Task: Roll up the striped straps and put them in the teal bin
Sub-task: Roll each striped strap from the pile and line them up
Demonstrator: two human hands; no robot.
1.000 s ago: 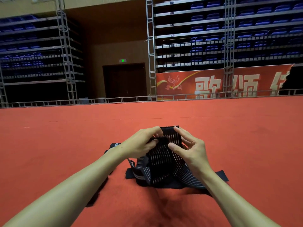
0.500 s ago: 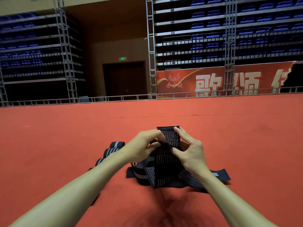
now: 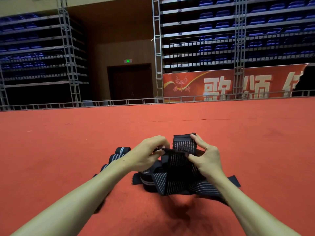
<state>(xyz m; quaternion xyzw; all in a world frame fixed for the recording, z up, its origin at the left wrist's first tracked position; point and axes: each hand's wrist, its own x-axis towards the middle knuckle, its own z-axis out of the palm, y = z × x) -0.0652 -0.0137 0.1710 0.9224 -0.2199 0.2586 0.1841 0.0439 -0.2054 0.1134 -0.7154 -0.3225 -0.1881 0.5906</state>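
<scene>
Striped strap [image 3: 184, 147] is up off the floor at frame ctr, dark w/ thin pale lines. Its top end stands upright and the rest drapes down into the loose pile of straps [image 3: 172, 183] just below. Left hand [image 3: 147, 155] has fingers curled, pinching the strap's left edge. Right hand [image 3: 207, 158] grips the right side: forefinger on the top corner, thumb pressed on the front lower down. So both hands are clamped on the same strap.

Left of the pile, partly behind the left forearm, sits a row of rolled straps [image 3: 119, 156] w/ pale bands on the red carpet floor [image 3: 68, 150].

Further back, a low rail [image 3: 129, 101] runs across the frame. Dark double door [image 3: 130, 81] top ctr w/ a green sign [image 3: 127, 61] above it, red banner [image 3: 187, 92] at right. Blue seats [image 3: 221, 24] rise in tiers behind metal trusses [image 3: 157, 48].
</scene>
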